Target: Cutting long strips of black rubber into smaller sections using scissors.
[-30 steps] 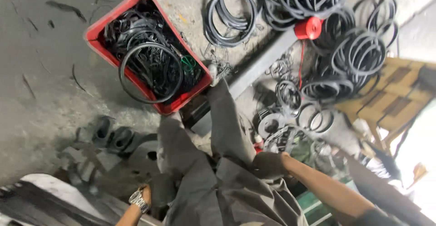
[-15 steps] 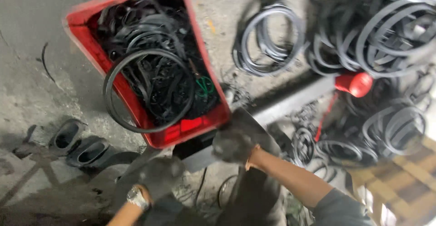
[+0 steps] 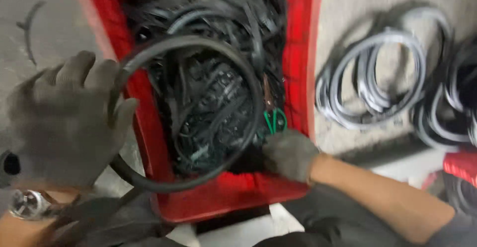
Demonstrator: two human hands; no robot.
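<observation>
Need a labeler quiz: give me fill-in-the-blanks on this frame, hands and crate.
1. The crate full of black rings is ____ in colour.
2. The left hand grips a large black ____.
3. The right hand reaches into the crate beside ____-handled pliers.
4. Both hands wear grey ____.

Missing words: red; ring; green; gloves

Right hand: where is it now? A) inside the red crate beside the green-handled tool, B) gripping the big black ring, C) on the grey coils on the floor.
A: the gloved right hand is in the red crate, at the green-handled tool.
</observation>
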